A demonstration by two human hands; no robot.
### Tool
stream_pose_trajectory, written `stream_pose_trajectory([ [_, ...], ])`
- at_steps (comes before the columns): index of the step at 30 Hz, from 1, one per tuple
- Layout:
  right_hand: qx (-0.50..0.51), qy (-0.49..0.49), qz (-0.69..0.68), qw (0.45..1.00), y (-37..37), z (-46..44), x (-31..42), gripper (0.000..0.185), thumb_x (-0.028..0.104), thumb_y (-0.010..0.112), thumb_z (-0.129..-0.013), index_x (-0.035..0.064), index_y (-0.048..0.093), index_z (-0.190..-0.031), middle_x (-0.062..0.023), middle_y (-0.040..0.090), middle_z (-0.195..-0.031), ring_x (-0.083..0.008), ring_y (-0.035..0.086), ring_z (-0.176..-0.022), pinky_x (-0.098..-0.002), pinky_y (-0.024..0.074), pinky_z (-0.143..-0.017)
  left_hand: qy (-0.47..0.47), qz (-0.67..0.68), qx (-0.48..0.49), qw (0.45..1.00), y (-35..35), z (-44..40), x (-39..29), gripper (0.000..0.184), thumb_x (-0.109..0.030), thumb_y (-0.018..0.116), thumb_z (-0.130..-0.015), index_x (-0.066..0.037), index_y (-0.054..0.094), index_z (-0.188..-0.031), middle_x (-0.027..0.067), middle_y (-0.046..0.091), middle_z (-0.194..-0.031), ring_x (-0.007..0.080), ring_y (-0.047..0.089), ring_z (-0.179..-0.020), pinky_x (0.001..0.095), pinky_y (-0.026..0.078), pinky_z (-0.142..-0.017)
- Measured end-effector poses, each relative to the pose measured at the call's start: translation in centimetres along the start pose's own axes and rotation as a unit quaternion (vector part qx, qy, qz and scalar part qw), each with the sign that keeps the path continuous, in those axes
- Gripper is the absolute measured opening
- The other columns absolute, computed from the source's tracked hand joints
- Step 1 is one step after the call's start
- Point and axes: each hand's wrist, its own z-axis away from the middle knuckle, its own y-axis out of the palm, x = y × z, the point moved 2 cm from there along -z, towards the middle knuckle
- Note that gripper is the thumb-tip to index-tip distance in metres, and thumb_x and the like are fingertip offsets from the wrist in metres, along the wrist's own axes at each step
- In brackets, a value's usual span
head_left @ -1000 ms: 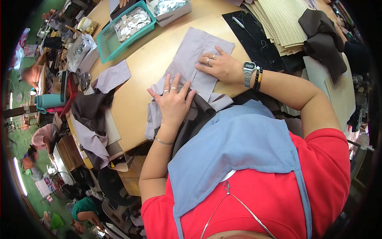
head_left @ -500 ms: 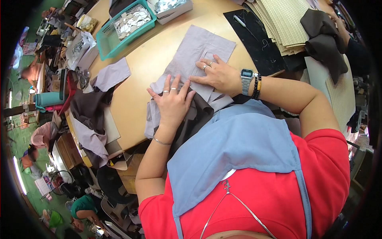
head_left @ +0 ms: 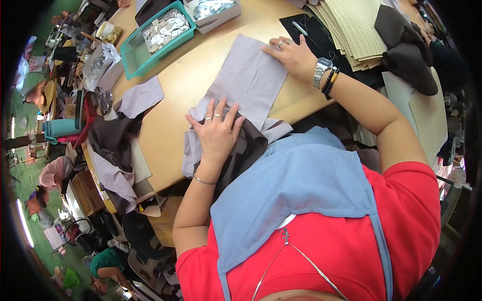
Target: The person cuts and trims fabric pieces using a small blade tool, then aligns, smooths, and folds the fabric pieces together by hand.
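My left hand (head_left: 219, 131) lies palm down with fingers spread, pressing on a light grey-lilac fabric piece (head_left: 244, 70) near its lower end. Dark brown cloth (head_left: 251, 143) bunches beside and below that hand at the table edge. At the upper right edge of the fabric, my right hand (head_left: 299, 59) reaches with fingers stretched and apart; its thumb is hidden. The fabric lies mostly flat, with a faint crease running down it.
A teal basket (head_left: 133, 57) of small pale pieces stands at the back, beside a white box (head_left: 213, 12). Stacked cream textured sheets (head_left: 351, 35) and a white-handled tool (head_left: 301, 27) on black material lie right. Loose cloth (head_left: 143, 95) lies left.
My right hand has moved up and right, from the middle of the fabric to its upper right edge. The fabric's right side has shifted and looks flatter. My left hand stays nearly still.
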Motion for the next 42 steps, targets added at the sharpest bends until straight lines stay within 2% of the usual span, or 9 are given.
stream_pose_trajectory([
  [3, -0.022, 0.014, 0.092, 0.995, -0.3, -0.4, 0.3, 0.046, 0.016, 0.051, -0.092, 0.0131, 0.047, -0.138, -0.0101, 0.042, -0.149, -0.0270, 0.041, -0.138, -0.0705, 0.0276, -0.105, -0.009, 0.021, 0.010, 1.000, -0.3, -0.2, 0.0, 0.032, -0.045, 0.063, -0.090, -0.028, 0.069, -0.117, 0.0002, 0.061, -0.130, 0.0236, 0.052, -0.128, 0.0777, 0.011, -0.103],
  [9, -0.103, -0.245, -0.160, 0.951, -0.1, 4.1, 9.3, 0.047, 0.044, 0.055, -0.094, 0.0176, 0.053, -0.133, -0.0090, 0.052, -0.135, -0.0236, 0.047, -0.131, -0.0584, 0.0324, -0.104, 0.005, 0.003, 0.033, 0.999, -0.8, -0.5, -0.1, 0.032, -0.044, 0.063, -0.090, -0.025, 0.069, -0.116, 0.0025, 0.061, -0.129, 0.0244, 0.052, -0.127, 0.0776, 0.015, -0.102],
  [24, -0.087, 0.028, -0.038, 0.995, 1.1, 1.2, 0.2, 0.053, 0.043, 0.053, -0.096, 0.0131, 0.048, -0.140, -0.0099, 0.049, -0.142, -0.0275, 0.042, -0.135, -0.0655, 0.0248, -0.109, 0.002, 0.079, 0.062, 0.995, -3.0, -0.9, 0.0, 0.036, -0.040, 0.066, -0.090, -0.016, 0.068, -0.116, 0.0057, 0.064, -0.122, 0.0247, 0.057, -0.120, 0.0654, 0.028, -0.107],
  [27, -0.056, -0.021, -0.122, 0.991, -0.7, 2.1, 3.1, 0.053, 0.043, 0.054, -0.095, 0.0122, 0.049, -0.138, -0.0116, 0.048, -0.141, -0.0306, 0.043, -0.134, -0.0655, 0.0252, -0.109, 0.081, 0.422, 0.109, 0.896, -12.2, -3.1, -1.5, 0.026, -0.034, 0.063, -0.091, -0.011, 0.069, -0.103, 0.0092, 0.066, -0.111, 0.0275, 0.063, -0.106, 0.0568, 0.038, -0.101],
  [28, -0.056, -0.057, -0.169, 0.982, -0.3, 2.6, 4.2, 0.052, 0.043, 0.055, -0.095, 0.0130, 0.050, -0.137, -0.0116, 0.049, -0.140, -0.0306, 0.043, -0.133, -0.0645, 0.0259, -0.109, 0.000, 0.543, 0.072, 0.837, -14.8, 0.2, -2.0, 0.023, -0.031, 0.065, -0.091, -0.010, 0.068, -0.098, 0.0104, 0.066, -0.105, 0.0281, 0.064, -0.096, 0.0507, 0.045, -0.091],
  [29, -0.054, -0.093, -0.216, 0.970, 0.1, 3.1, 5.2, 0.051, 0.043, 0.056, -0.094, 0.0139, 0.051, -0.137, -0.0116, 0.049, -0.139, -0.0305, 0.044, -0.132, -0.0634, 0.0267, -0.108, 0.096, 0.617, 0.022, 0.781, -18.2, 0.4, -2.2, 0.025, -0.030, 0.065, -0.091, -0.012, 0.064, -0.108, 0.0097, 0.067, -0.102, 0.0254, 0.062, -0.088, 0.0489, 0.047, -0.084],
  [31, -0.086, -0.115, -0.184, 0.972, 0.6, 3.7, 6.4, 0.050, 0.043, 0.057, -0.093, 0.0162, 0.052, -0.136, -0.0109, 0.051, -0.136, -0.0297, 0.046, -0.129, -0.0613, 0.0280, -0.108, 0.542, 0.697, -0.151, 0.445, -23.1, -2.1, -2.0, 0.041, -0.028, 0.065, -0.092, -0.015, 0.056, -0.129, 0.0083, 0.067, -0.098, 0.0199, 0.059, -0.071, 0.0453, 0.049, -0.069],
  [32, -0.102, -0.126, -0.168, 0.973, 0.8, 4.0, 6.9, 0.050, 0.043, 0.058, -0.093, 0.0173, 0.053, -0.135, -0.0106, 0.052, -0.135, -0.0293, 0.046, -0.128, -0.0602, 0.0286, -0.108, 0.620, 0.682, -0.154, 0.356, -24.7, -2.2, -2.7, 0.050, -0.028, 0.066, -0.092, -0.017, 0.052, -0.139, 0.0076, 0.067, -0.096, 0.0172, 0.057, -0.063, 0.0435, 0.051, -0.062],
  [42, -0.081, -0.129, -0.153, 0.976, 0.6, 3.9, 7.0, 0.058, 0.054, 0.057, -0.090, 0.0273, 0.050, -0.141, -0.0112, 0.047, -0.139, -0.0315, 0.042, -0.132, -0.0658, 0.0293, -0.104, 0.564, 0.705, -0.063, 0.425, -28.4, -1.9, -3.8, 0.047, -0.032, 0.068, -0.088, -0.009, 0.058, -0.128, 0.0130, 0.066, -0.103, 0.0238, 0.061, -0.081, 0.0416, 0.051, -0.074],
])
